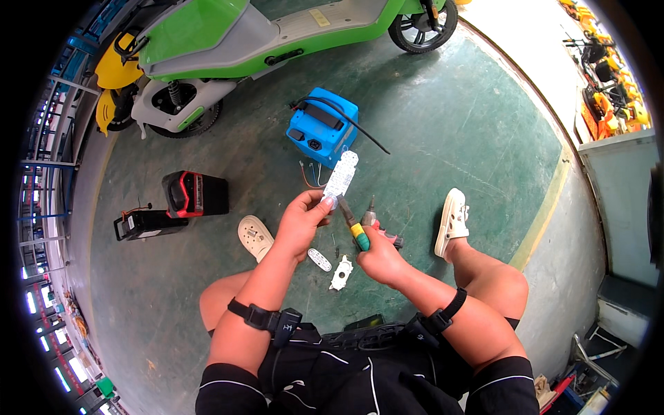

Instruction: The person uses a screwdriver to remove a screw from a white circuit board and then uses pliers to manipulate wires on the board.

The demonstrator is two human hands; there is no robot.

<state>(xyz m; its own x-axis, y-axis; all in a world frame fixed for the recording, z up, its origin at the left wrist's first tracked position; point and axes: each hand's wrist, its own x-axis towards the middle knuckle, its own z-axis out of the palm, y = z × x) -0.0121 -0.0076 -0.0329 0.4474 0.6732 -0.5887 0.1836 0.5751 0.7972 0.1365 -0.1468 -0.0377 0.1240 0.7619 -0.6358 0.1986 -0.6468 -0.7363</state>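
My left hand (302,220) pinches the lower end of a long white perforated board (341,176), held tilted in front of a blue box (325,124). Thin coloured wires (312,174) show beside the board, near the box. Wrapped in my right hand (382,257) is a hand tool (357,232) with a yellow and green handle; its dark metal end meets or nearly meets the board's lower end, and its exact kind does not show. Under my hands, a small white oval plate (319,259) and a white bracket (341,273) lie on the floor.
A red power drill (389,238) lies beyond my right hand. A black cable (366,135) sticks out from the box. To the left stand a black-and-red case (197,194) and a black case (149,225). A green scooter (277,41) spans the far side.
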